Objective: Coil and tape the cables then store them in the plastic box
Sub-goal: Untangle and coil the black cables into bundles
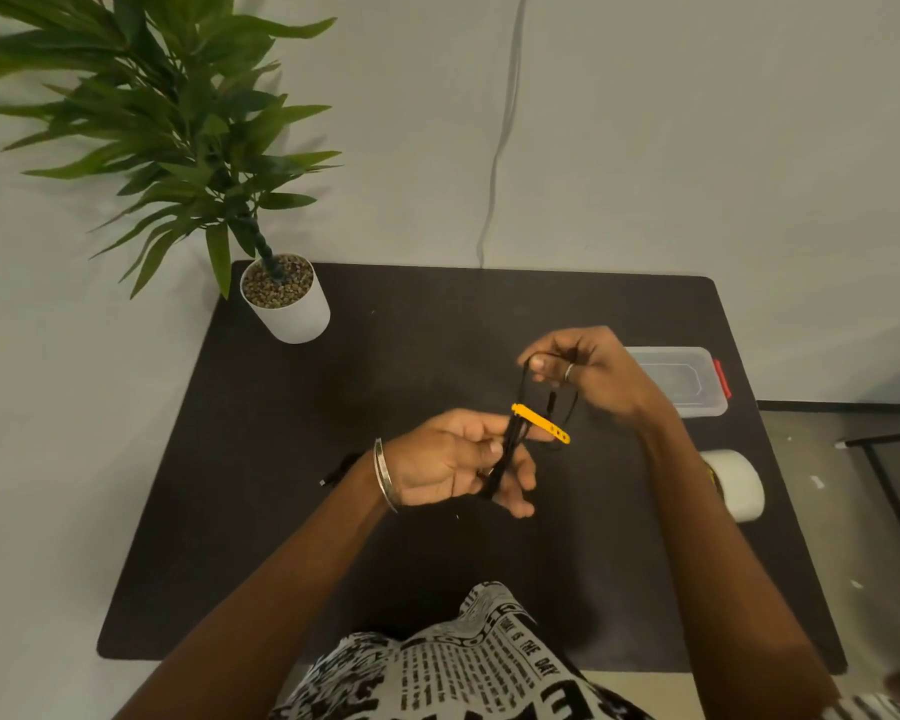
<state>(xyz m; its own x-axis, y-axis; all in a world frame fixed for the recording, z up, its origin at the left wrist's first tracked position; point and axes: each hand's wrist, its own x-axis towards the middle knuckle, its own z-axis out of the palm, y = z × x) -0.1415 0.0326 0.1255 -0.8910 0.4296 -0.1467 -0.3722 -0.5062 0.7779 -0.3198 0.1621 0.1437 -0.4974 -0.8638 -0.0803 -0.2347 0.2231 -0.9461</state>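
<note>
A thin black cable (510, 444) is held in loops above the dark table mat (281, 485), with a yellow strap (540, 423) sticking out from the bundle. My left hand (458, 462) grips the lower part of the looped bundle. My right hand (588, 368) pinches the upper end of the cable loop just above and to the right. The clear plastic box (694, 379) with a red latch sits open behind my right hand. A white tape roll (739, 483) lies on the mat at the right, partly hidden by my right forearm.
A potted plant (284, 298) in a white pot stands at the mat's back left corner. Another small black cable end (336, 472) lies on the mat beside my left wrist. A grey cord (500, 148) hangs down the wall behind.
</note>
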